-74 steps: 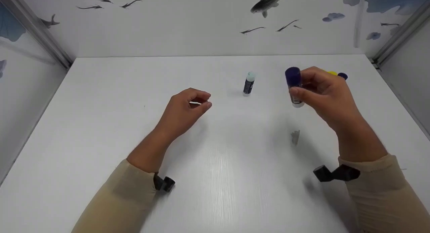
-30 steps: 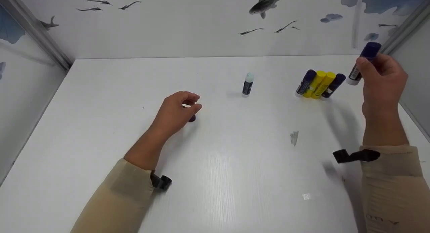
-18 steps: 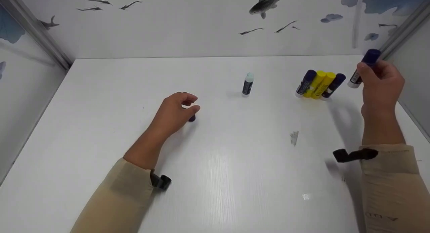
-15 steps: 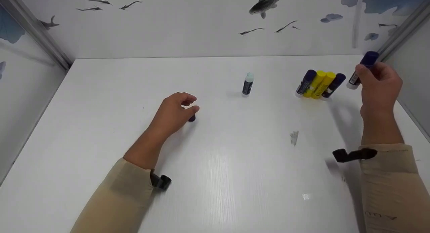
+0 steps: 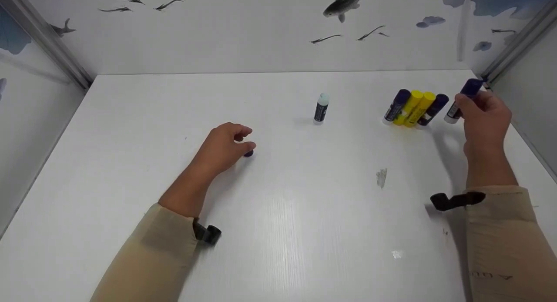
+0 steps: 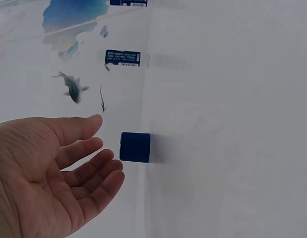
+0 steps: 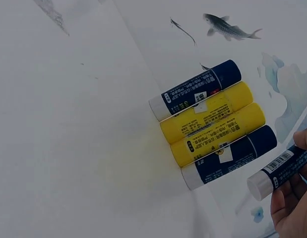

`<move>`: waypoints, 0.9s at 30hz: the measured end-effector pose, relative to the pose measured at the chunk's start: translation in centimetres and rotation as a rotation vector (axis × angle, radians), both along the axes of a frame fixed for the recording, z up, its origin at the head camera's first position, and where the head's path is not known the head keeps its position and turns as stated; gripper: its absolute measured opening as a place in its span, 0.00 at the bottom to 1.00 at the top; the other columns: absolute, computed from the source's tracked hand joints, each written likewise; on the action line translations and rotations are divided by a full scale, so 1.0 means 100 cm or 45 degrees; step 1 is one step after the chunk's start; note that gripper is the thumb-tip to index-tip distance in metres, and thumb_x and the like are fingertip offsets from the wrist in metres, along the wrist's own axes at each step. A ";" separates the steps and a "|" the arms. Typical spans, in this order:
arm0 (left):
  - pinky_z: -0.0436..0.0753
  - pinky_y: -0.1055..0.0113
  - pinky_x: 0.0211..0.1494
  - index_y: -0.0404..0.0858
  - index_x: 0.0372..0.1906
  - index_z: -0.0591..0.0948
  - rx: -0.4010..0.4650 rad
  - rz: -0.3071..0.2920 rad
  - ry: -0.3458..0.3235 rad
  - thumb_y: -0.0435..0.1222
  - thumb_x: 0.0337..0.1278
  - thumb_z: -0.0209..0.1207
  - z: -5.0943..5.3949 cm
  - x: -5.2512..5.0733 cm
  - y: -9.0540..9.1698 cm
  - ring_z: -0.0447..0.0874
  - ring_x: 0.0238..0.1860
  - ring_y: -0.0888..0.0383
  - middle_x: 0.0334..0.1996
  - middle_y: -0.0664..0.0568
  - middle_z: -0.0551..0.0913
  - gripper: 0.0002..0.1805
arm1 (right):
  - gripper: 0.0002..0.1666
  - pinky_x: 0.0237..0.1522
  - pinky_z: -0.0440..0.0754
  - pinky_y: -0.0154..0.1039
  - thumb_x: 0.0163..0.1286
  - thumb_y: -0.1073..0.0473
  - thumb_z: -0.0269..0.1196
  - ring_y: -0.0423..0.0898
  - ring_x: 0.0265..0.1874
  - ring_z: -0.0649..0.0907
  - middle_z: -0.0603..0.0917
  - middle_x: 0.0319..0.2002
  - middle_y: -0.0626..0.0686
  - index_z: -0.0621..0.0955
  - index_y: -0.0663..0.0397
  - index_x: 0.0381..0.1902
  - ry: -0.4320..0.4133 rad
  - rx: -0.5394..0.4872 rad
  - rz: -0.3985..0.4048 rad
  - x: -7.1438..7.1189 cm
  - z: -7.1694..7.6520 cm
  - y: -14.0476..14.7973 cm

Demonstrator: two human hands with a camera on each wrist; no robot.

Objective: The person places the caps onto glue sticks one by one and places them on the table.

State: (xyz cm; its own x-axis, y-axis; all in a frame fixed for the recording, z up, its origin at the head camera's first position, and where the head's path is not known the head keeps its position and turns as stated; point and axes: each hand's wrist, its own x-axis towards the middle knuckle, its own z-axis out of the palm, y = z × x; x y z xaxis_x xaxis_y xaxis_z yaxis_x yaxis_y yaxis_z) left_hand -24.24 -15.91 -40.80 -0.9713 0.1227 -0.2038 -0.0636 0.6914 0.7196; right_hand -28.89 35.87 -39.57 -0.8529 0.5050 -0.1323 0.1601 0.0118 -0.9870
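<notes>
My right hand (image 5: 486, 119) pinches a navy glue stick (image 5: 453, 112) with a white base between thumb and fingers, at the table's far right. The right wrist view shows this glue stick (image 7: 279, 172) tilted, its base apart from the standing row. Four-colour pairing is plain in that row: a navy stick (image 7: 203, 89), yellow sticks (image 7: 217, 126) and another navy stick (image 7: 230, 157) stand side by side, touching. My left hand (image 6: 59, 171) is relaxed with nothing in it, beside a dark blue cap (image 6: 135, 147) standing on the table. The head view shows only part of that cap (image 5: 248, 153). An uncapped glue stick (image 5: 320, 110) stands mid-table.
The white table (image 5: 283, 232) is bounded by a back wall (image 5: 243, 36) with printed fish and by side panels. A grey smudge (image 5: 381, 178) marks the tabletop, with a small shiny patch (image 5: 396, 254) nearer the front.
My right hand has carried the glue stick rightward past the row, then lowered it. My left hand has drifted left and slightly down, and part of the cap now shows beneath it.
</notes>
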 end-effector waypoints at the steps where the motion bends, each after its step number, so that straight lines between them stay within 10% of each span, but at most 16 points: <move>1: 0.81 0.53 0.72 0.40 0.73 0.78 -0.002 -0.001 -0.012 0.40 0.75 0.64 0.000 0.000 0.000 0.76 0.70 0.47 0.69 0.44 0.79 0.26 | 0.34 0.81 0.67 0.34 0.68 0.44 0.75 0.39 0.59 0.81 0.80 0.54 0.39 0.80 0.45 0.69 -0.004 -0.005 0.002 0.000 -0.001 0.001; 27: 0.79 0.53 0.76 0.36 0.69 0.81 -0.011 -0.014 -0.064 0.35 0.74 0.63 -0.008 -0.006 -0.002 0.77 0.70 0.47 0.66 0.43 0.83 0.23 | 0.40 0.85 0.63 0.40 0.75 0.43 0.69 0.40 0.64 0.78 0.78 0.64 0.40 0.71 0.44 0.79 -0.229 0.134 0.138 -0.008 -0.020 0.006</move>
